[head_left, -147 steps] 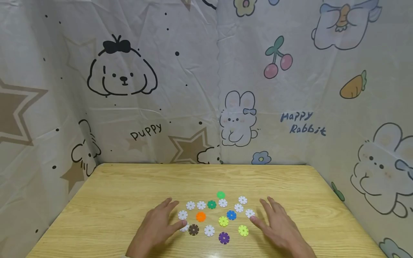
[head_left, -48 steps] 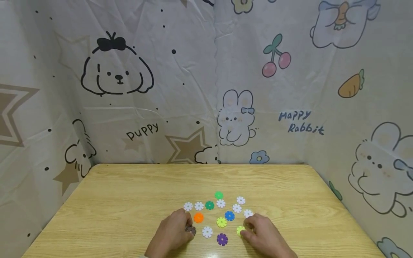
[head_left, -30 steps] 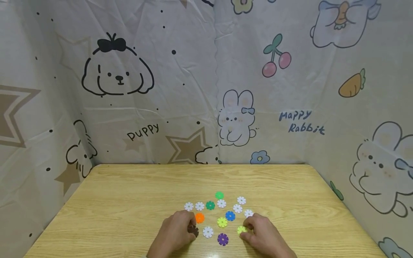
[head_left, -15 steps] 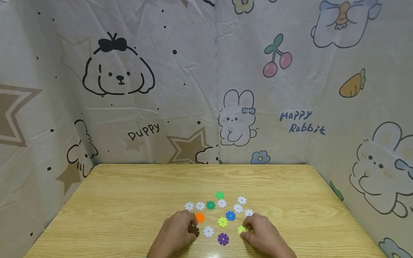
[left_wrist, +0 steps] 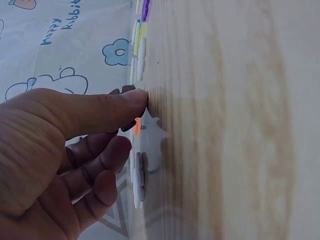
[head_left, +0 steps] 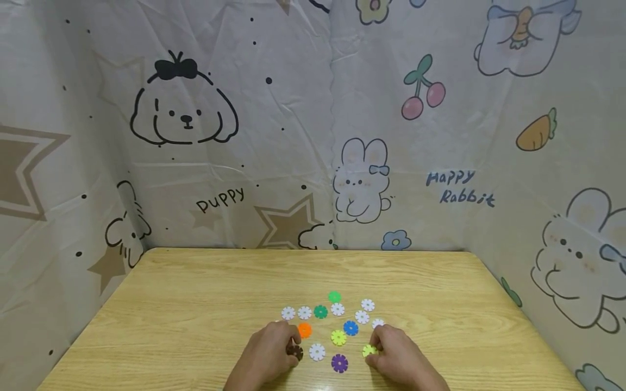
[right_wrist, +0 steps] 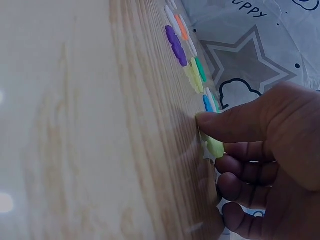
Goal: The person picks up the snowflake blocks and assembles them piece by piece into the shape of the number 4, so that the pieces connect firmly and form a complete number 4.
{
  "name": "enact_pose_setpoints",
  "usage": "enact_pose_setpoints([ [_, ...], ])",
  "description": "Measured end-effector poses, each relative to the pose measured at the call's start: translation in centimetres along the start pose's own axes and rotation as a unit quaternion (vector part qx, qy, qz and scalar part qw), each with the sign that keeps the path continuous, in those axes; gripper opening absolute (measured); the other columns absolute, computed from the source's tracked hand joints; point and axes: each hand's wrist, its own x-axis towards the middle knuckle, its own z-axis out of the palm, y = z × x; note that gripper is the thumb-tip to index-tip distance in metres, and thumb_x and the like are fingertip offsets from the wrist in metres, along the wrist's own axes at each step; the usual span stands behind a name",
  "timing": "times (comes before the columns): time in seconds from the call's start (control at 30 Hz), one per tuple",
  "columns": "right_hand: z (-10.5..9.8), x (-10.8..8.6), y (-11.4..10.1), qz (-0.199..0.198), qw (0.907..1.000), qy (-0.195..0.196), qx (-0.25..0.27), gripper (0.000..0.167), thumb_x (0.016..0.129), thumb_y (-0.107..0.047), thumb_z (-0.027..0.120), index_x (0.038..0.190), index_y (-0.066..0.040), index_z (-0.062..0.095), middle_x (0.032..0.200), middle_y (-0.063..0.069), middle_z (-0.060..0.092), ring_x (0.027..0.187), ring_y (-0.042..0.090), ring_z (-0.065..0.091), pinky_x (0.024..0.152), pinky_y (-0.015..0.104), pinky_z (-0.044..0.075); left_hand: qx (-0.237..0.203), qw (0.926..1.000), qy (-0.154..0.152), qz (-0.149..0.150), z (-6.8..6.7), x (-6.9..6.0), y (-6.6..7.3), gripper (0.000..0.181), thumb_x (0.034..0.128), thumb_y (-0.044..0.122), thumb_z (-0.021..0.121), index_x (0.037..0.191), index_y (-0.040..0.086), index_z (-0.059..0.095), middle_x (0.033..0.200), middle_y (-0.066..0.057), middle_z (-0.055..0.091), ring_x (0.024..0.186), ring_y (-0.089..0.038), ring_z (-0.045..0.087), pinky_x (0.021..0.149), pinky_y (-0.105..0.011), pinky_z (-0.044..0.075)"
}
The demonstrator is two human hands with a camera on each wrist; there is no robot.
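My left hand (head_left: 264, 350) pinches a dark brown snowflake disc (head_left: 296, 353), a flat notched toy piece, between thumb and fingers. In the left wrist view, the brown disc (left_wrist: 128, 126) is slightly tilted, close above the tabletop. On the other side, my right hand (head_left: 403, 354) pinches a yellow-green snowflake disc (head_left: 368, 351) at its right edge. The right wrist view has this yellow-green disc (right_wrist: 215, 147) below the thumb, close to the table. White discs by the left hand are mostly covered by it in the head view; a white disc (head_left: 377, 323) peeks out behind the right hand.
Between the hands lie a white disc (head_left: 317, 352), a purple disc (head_left: 339, 363), an orange disc (head_left: 305, 330), another yellow-green disc (head_left: 338, 338) and a blue disc (head_left: 350, 328). Farther back are a dark green disc (head_left: 320, 311), a light green disc (head_left: 335, 297) and several white ones. A printed curtain surrounds the wooden table (head_left: 195, 288).
Earliest, both hands were spread on either side of the discs. They then moved inward and pinched the brown and yellow-green discs. Over the last second the hands have barely moved; the view shifts slightly.
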Motion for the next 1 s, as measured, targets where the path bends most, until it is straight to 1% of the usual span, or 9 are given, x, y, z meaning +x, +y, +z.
enact_pose_setpoints([
  [0.17,0.14,-0.20,0.09,0.000,1.0000,0.004,0.008,0.025,0.081,-0.015,0.082,0.091,-0.007,0.060,0.080,-0.001,0.056,0.072,0.016,0.051,0.063,0.034,0.047,-0.007,0.9999,-0.002,0.013,0.18,-0.12,-0.05,0.022,0.0699,0.006,0.086,0.083,0.014,0.070,0.067,0.014,0.051,0.063,-0.003,0.048,0.056,-0.028,0.045],
  [0.3,0.22,-0.32,0.21,-0.002,0.9998,0.011,0.019,0.026,0.081,-0.014,0.082,0.091,-0.007,0.060,0.077,-0.002,0.054,0.068,0.014,0.049,0.059,0.029,0.044,-0.015,0.9997,-0.008,0.015,0.20,-0.15,-0.07,0.021,0.0712,0.004,0.084,0.084,0.013,0.071,0.067,0.015,0.052,0.063,-0.002,0.049,0.058,-0.028,0.046],
  [0.53,0.14,-0.39,0.18,-0.024,0.9988,0.029,0.033,0.021,0.079,-0.007,0.081,0.088,-0.008,0.062,0.075,-0.004,0.055,0.067,0.011,0.049,0.059,0.027,0.043,-0.022,0.9995,-0.004,0.023,0.19,-0.14,-0.13,0.014,0.0754,0.006,0.082,0.084,0.013,0.072,0.067,0.016,0.054,0.064,-0.001,0.050,0.059,-0.028,0.048],
  [0.63,0.15,-0.42,0.17,-0.029,0.9985,0.031,0.034,0.020,0.079,-0.005,0.080,0.087,-0.009,0.063,0.075,-0.005,0.056,0.068,0.010,0.050,0.059,0.027,0.044,-0.034,0.9992,-0.008,0.021,0.19,-0.16,-0.13,0.013,0.0771,0.007,0.081,0.084,0.013,0.073,0.067,0.016,0.054,0.063,-0.001,0.050,0.059,-0.027,0.048],
  [0.8,0.06,-0.44,0.22,-0.021,0.9986,0.016,0.045,0.016,0.080,-0.004,0.079,0.087,-0.008,0.065,0.075,-0.005,0.058,0.069,0.011,0.053,0.060,0.026,0.046,-0.059,0.9981,-0.010,0.012,0.14,-0.19,-0.09,0.012,0.0778,0.005,0.081,0.083,0.013,0.074,0.068,0.015,0.055,0.061,-0.002,0.049,0.058,-0.025,0.046],
  [1.0,-0.18,-0.39,0.18,-0.013,0.9986,-0.011,0.050,0.011,0.084,-0.007,0.077,0.087,-0.006,0.067,0.075,-0.005,0.059,0.069,0.013,0.053,0.060,0.027,0.046,-0.083,0.9962,0.010,0.025,0.05,-0.06,-0.08,0.015,0.0761,0.000,0.078,0.078,0.014,0.073,0.070,0.015,0.060,0.062,0.000,0.050,0.058,-0.022,0.047],
])
